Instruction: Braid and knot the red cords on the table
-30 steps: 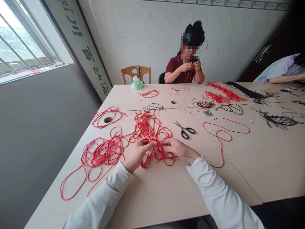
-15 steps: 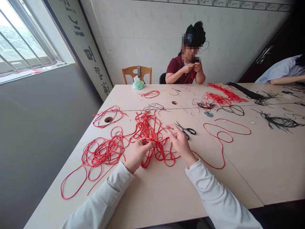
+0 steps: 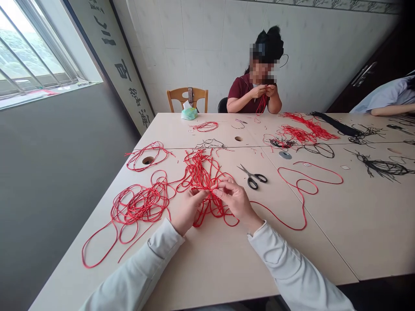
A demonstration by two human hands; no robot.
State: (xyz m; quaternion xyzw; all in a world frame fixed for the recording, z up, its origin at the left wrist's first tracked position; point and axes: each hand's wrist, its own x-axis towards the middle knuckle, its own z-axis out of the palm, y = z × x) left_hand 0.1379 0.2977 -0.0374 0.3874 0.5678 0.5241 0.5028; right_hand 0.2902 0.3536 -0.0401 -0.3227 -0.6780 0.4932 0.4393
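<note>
- The bare right hand (image 3: pixel 236 203) has swung back from the scissors side and is in at the cord again, right up beside the bare left hand (image 3: pixel 188 211)!
- Right hand grasping now: thumb and fingertips (image 3: pixel 223 186) pinch a strand at the top of the twisted red cord tangle (image 3: pixel 202 181).
- Left hand is curled around strands of that same tangle, fingers gripping, no release.
- The tangle sits mid-table on a pale beige laminate table (image 3: pixel 246 268), under and just ahead of both hands.
- Black-handled steel scissors (image 3: pixel 253 178) lie just beyond the right hand, not touching it.
- A loose heap of smooth red cord (image 3: pixel 139 203) sprawls to the left; a long red cord loop (image 3: pixel 308 181) runs right.
- Across the table, a seated co-worker in a maroon top (image 3: pixel 246 97) works red cord by hand.
</note>
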